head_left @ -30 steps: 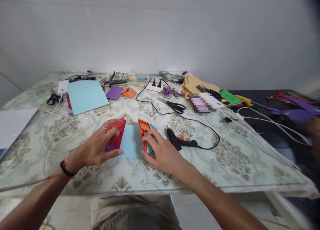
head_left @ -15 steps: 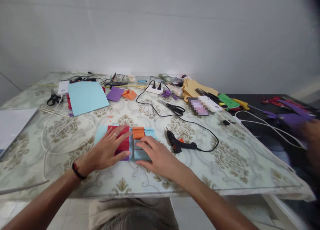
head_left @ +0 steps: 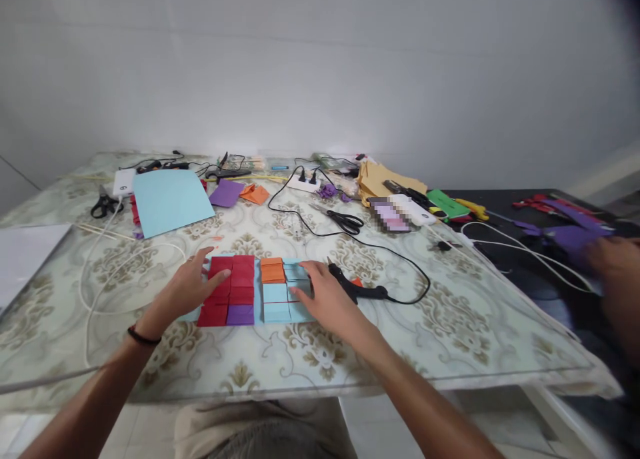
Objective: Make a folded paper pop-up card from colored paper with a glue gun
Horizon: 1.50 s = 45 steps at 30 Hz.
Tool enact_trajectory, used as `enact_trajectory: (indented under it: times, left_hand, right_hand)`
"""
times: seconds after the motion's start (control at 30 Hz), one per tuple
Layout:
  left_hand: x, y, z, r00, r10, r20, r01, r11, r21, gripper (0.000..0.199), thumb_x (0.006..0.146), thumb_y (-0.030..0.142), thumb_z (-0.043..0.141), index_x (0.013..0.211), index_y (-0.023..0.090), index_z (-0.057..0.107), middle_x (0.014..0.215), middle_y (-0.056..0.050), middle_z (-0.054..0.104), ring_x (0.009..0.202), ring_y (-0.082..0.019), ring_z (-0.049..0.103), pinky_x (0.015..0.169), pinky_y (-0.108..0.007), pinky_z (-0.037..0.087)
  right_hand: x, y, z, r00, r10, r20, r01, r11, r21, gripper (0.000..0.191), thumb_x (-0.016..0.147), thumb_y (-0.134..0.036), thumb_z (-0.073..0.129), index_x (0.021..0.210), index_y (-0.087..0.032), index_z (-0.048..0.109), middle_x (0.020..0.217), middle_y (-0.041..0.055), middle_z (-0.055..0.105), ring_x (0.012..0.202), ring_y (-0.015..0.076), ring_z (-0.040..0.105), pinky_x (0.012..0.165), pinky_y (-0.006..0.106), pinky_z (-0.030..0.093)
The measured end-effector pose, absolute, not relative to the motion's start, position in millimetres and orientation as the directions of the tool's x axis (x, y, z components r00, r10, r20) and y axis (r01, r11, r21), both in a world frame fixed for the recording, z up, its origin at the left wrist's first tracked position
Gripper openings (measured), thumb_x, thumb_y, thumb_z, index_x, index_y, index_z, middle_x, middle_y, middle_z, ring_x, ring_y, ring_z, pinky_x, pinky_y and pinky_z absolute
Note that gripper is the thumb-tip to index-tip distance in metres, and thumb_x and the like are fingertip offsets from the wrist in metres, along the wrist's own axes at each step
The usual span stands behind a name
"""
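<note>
Folded paper pieces lie in two blocks on a light blue sheet (head_left: 258, 292) near the front of the table. The left block has red folded paper (head_left: 243, 272) with one purple folded piece (head_left: 241, 314) at its lower right. In the right block an orange folded piece (head_left: 273, 270) sits above and beside light blue folded pieces (head_left: 276, 306). My left hand (head_left: 187, 282) is open at the left edge of the red paper, fingers apart. My right hand (head_left: 330, 296) is open over the right edge of the light blue pieces, fingers spread.
A black glue gun (head_left: 357, 286) lies right of my right hand, its cord running to a white power strip (head_left: 303, 183). Scissors (head_left: 345, 222), a large light blue sheet (head_left: 173, 202) and tan paper (head_left: 390, 182) lie farther back. Another person's blurred hand (head_left: 617, 266) is at the far right.
My hands have moved apart, the left one leftward and the right one rightward, uncovering more of the red and light blue folded paper.
</note>
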<state>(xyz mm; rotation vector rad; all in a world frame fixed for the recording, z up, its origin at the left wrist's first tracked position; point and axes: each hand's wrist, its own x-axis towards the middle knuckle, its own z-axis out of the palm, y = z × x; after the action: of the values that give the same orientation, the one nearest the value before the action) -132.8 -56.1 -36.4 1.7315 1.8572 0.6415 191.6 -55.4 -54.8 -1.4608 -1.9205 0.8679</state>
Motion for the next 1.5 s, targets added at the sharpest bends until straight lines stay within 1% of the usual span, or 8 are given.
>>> enact_trajectory:
  times: [0.23,0.43,0.6,0.73,0.87,1.03,1.2,1.5]
  left_hand:
    - [-143,-51,-25,-0.064,0.976,-0.208,0.308,0.218,0.926,0.115,0.057,0.046,0.098,0.154,0.015,0.044,0.101,-0.010,0.076,0.098,-0.029,0.076,0.085,-0.041,0.061]
    - [-148,-70,-20,0.082,0.987,-0.141,0.319,0.108,0.942,0.074,0.073,0.047,0.090,0.137,0.019,0.064,0.111,-0.011,0.079,0.101,-0.030,0.075,0.085,-0.040,0.062]
    - [-150,-92,26,0.237,0.923,0.304,0.392,-0.377,0.839,0.016,0.094,0.037,0.077,0.104,0.025,0.080,0.104,-0.006,0.077,0.097,-0.024,0.074,0.084,-0.031,0.062]
    - [-162,-106,33,0.290,0.768,0.571,0.534,-0.625,0.570,0.016,0.098,0.017,0.068,0.098,0.029,0.078,0.110,-0.003,0.073,0.112,-0.021,0.071,0.102,-0.032,0.058]
    - [-182,-127,-8,0.425,0.811,0.402,0.668,-0.581,0.466,0.030,0.098,0.008,0.058,0.116,0.028,0.072,0.137,-0.006,0.070,0.139,-0.025,0.062,0.120,-0.044,0.051]
    - [-197,-151,-37,0.505,0.856,0.111,0.776,-0.507,0.376,0.046,0.097,0.029,0.070,0.143,0.030,0.064,0.163,-0.011,0.053,0.155,-0.037,0.047,0.128,-0.061,0.037]
    - [-183,-138,-32,0.485,0.867,0.110,0.802,-0.492,0.339,0.050,0.094,0.039,0.075,0.142,0.030,0.066,0.164,-0.012,0.053,0.151,-0.038,0.052,0.121,-0.057,0.049]
    - [-173,-127,-24,0.600,0.799,0.037,0.753,-0.580,0.312,0.020,0.098,0.030,0.067,0.114,0.025,0.078,0.147,-0.011,0.070,0.141,-0.035,0.063,0.107,-0.050,0.062]
  right_hand:
    - [191,-32,-68,-0.193,0.981,-0.031,0.404,0.051,-0.913,0.083,0.084,-0.033,0.078,0.157,-0.018,0.040,0.142,0.0208,0.062,0.111,0.0261,0.071,0.094,0.046,0.061]
    - [199,-33,-52,-0.250,0.967,-0.055,0.186,-0.008,-0.983,0.088,0.072,-0.030,0.087,0.152,-0.022,0.051,0.110,0.0045,0.070,0.090,0.0198,0.068,0.087,0.040,0.059]
    - [211,-49,-2,-0.357,0.914,0.193,0.194,0.275,-0.942,0.043,0.084,-0.018,0.072,0.127,-0.027,0.071,0.102,0.0028,0.067,0.092,0.0211,0.068,0.082,0.035,0.056]
    - [217,-72,7,-0.381,0.717,0.583,0.384,0.697,-0.605,0.048,0.091,0.001,0.054,0.127,-0.029,0.067,0.104,0.0044,0.064,0.092,0.0199,0.065,0.081,0.033,0.056]
    - [224,-93,-33,-0.603,0.565,0.563,0.448,0.824,-0.347,0.052,0.090,0.008,0.045,0.127,-0.023,0.065,0.109,0.0101,0.065,0.097,0.0232,0.066,0.084,0.038,0.060]
    - [223,-107,-59,-0.665,0.624,0.411,0.460,0.775,-0.433,0.034,0.098,-0.007,0.056,0.129,-0.019,0.065,0.122,0.0154,0.066,0.113,0.0298,0.067,0.099,0.052,0.060]
    - [198,-93,-49,-0.710,0.586,0.390,0.455,0.805,-0.381,0.033,0.099,-0.026,0.073,0.130,-0.016,0.068,0.131,0.0194,0.068,0.118,0.0336,0.067,0.101,0.054,0.061]
    - [193,-69,-45,-0.840,0.475,0.264,0.380,0.861,-0.339,0.022,0.098,-0.022,0.075,0.119,-0.015,0.077,0.123,0.0141,0.078,0.112,0.0285,0.074,0.096,0.044,0.065]
